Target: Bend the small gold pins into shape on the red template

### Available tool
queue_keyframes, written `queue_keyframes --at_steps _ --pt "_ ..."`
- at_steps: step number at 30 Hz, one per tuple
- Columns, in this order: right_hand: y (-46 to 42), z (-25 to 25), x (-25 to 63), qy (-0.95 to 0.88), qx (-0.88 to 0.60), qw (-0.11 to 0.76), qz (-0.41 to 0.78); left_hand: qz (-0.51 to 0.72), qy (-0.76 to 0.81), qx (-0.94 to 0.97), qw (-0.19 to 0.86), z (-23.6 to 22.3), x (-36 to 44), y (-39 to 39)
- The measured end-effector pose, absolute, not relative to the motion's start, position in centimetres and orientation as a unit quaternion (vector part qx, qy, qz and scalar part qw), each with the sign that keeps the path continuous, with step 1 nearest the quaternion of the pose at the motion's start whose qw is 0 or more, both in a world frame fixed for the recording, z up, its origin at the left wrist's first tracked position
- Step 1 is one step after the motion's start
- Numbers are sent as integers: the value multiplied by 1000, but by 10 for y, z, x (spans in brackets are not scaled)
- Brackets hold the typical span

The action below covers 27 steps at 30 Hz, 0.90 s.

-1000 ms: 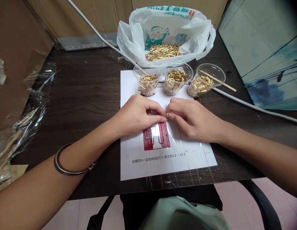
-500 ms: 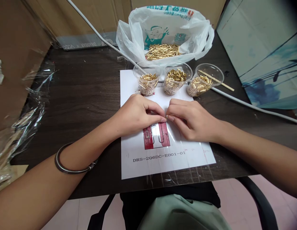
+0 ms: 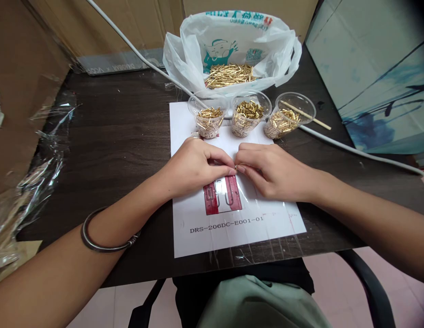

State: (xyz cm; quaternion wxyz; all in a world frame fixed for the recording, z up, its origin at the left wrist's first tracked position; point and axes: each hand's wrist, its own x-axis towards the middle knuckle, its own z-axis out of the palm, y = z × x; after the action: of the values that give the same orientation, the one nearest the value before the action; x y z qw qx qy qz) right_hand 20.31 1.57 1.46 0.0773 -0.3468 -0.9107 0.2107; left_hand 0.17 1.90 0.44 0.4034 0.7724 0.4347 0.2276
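My left hand [image 3: 201,166] and my right hand [image 3: 269,171] meet fingertip to fingertip above a printed paper sheet [image 3: 198,243]. Both are closed in a pinch. A tiny gold-coloured piece [image 3: 236,168] shows where the fingertips meet; most of it is hidden by them, and I cannot tell which hand bears it. Just below the fingers lies a red-and-white printed picture [image 3: 224,196] on the sheet. Behind my hands stand three clear plastic cups of small brass pins: a left cup [image 3: 209,126], a middle cup [image 3: 245,125] and a tilted right cup [image 3: 280,127].
A white plastic bag [image 3: 198,59] holding longer brass pins [image 3: 230,75] stands behind the cups. A thin wooden stick [image 3: 307,116] rests in the right cup. A white cable [image 3: 355,148] crosses the dark table [image 3: 123,123]. Cardboard [image 3: 20,114] with crumpled clear film borders the left side.
My fingertips have drawn slightly closer together, the right hand shifting a little left. The whole view has shifted slightly; the cups, bag and sheet look otherwise the same.
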Motion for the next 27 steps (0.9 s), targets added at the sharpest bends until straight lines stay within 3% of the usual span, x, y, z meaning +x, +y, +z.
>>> queue_keyframes --at_steps 6,12,21,27 --pt "12 18 199 -903 -373 62 203 230 453 759 408 4 2 17" --pt "14 24 202 -896 -391 58 203 256 444 695 505 1 -2 15" --pt "11 14 211 -883 -360 181 241 273 454 700 478 1 0 17" --pt "10 8 210 -886 -348 191 240 291 457 705 459 3 0 18"
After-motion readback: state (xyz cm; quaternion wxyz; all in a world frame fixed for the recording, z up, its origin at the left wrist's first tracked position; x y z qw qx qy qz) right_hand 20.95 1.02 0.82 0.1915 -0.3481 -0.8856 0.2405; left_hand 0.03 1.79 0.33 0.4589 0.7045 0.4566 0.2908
